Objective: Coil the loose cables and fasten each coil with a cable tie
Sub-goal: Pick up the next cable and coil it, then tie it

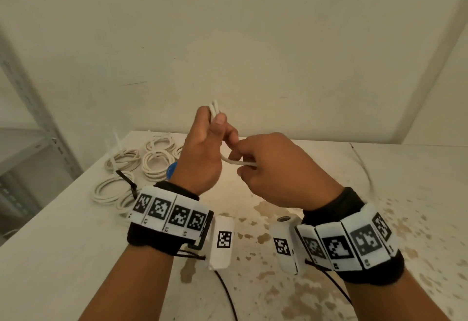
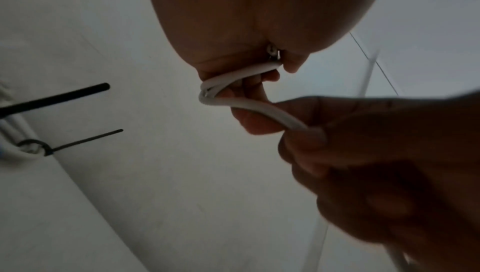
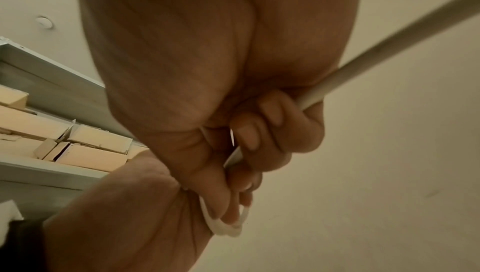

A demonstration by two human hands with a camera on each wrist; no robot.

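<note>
Coiling the white cable above the desk, you are pinching its first loops in your left hand while your right hand is gripping the loose run. Be feeding slack evenly, matching the tied coils far left.

head camera looks forward and down from above both hands at the table. each wrist camera sits close beneath its palm, facing upward along the fingers. all three share the white cable between the hands.
</note>
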